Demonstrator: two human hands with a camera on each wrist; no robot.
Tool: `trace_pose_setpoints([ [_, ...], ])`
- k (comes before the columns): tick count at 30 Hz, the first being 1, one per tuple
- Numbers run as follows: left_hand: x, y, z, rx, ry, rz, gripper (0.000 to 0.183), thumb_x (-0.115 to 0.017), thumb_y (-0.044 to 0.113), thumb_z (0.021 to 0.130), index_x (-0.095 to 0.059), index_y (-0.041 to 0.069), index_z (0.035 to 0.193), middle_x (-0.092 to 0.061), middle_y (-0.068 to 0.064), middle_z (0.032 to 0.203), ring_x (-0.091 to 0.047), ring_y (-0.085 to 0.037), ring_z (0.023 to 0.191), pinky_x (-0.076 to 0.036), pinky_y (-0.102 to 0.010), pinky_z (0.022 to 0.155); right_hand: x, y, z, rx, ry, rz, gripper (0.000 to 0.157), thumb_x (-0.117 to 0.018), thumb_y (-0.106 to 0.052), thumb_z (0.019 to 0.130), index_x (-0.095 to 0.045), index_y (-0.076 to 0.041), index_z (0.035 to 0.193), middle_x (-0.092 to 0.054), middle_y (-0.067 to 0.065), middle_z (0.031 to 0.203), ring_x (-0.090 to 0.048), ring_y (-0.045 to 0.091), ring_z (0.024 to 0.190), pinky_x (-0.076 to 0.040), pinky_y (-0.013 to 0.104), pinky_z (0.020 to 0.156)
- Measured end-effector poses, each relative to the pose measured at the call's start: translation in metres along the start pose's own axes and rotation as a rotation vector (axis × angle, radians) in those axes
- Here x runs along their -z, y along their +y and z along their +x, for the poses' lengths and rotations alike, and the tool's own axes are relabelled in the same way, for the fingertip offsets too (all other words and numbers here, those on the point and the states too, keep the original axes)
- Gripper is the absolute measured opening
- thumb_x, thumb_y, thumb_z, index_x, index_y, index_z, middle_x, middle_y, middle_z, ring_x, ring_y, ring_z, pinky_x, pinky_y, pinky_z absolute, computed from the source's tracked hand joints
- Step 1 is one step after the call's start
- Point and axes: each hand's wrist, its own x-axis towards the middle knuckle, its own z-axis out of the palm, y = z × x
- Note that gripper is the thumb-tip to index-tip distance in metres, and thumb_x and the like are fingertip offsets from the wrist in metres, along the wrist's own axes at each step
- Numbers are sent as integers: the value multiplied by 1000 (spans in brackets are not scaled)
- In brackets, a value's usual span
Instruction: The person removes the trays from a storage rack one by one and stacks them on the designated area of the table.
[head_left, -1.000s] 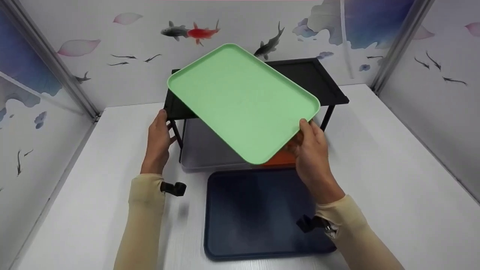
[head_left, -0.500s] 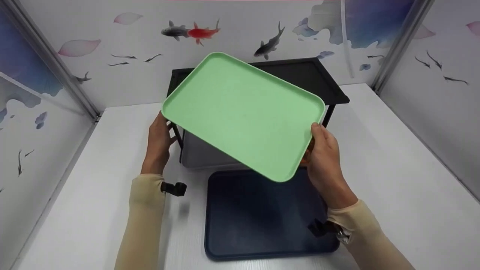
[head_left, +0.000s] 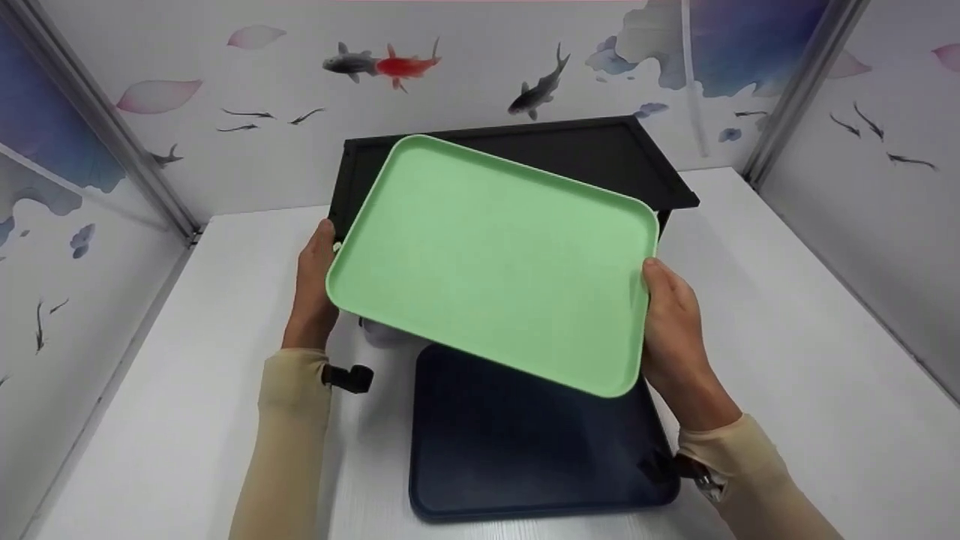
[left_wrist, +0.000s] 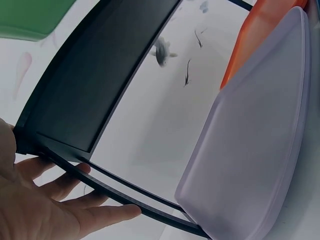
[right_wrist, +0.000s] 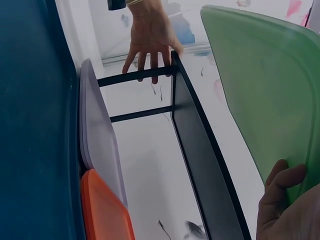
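Note:
A light green rectangular tray [head_left: 495,262] is held up, tilted, in front of a black rack [head_left: 600,157] in the head view. My right hand [head_left: 679,345] grips its right edge, thumb on the upper face and fingers underneath, as the right wrist view shows. At the rack's left end is my left hand [head_left: 310,289]. In the left wrist view its spread, fairly straight fingers [left_wrist: 112,215] lie against the rack's leg [left_wrist: 170,220], with the thumb side near the top corner. The green tray hides much of the rack in the head view.
A dark blue tray [head_left: 540,450] lies flat on the white table [head_left: 787,375] in front of the rack. Under the rack are lavender trays [right_wrist: 100,120] and orange trays [right_wrist: 105,210], side by side. A printed wall [head_left: 262,165] stands close behind.
The green tray has come lower and turned nearer to level, covering more of the rack and the trays below. My right hand has moved right and downward with it; the left hand stays put.

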Motion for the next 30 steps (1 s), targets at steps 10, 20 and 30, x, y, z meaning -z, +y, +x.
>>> trace_pose_setpoints([
  [10,-2,5,1,61,28,42,65,-29,55,110,-34,15,161,-32,-7,165,-28,-31,154,-30,-48,123,16,3,-8,-20,-35,-54,48,-36,-40,112,-49,-1,138,-67,0,100,-70,13,90,-59,29,82],
  [20,-4,5,1,61,33,8,62,-32,53,110,-36,16,160,-32,-9,165,-27,-36,153,-34,-60,118,32,9,-14,-57,-59,-81,51,-42,-46,110,-51,-1,133,-69,0,95,-72,13,85,-61,31,77],
  [30,-4,4,3,70,29,5,64,-31,54,110,-34,16,161,-30,-9,166,-26,-36,154,-33,-59,119,44,14,-19,-93,-108,-137,55,-41,-48,110,-49,-1,137,-71,2,98,-74,16,87,-62,34,78],
])
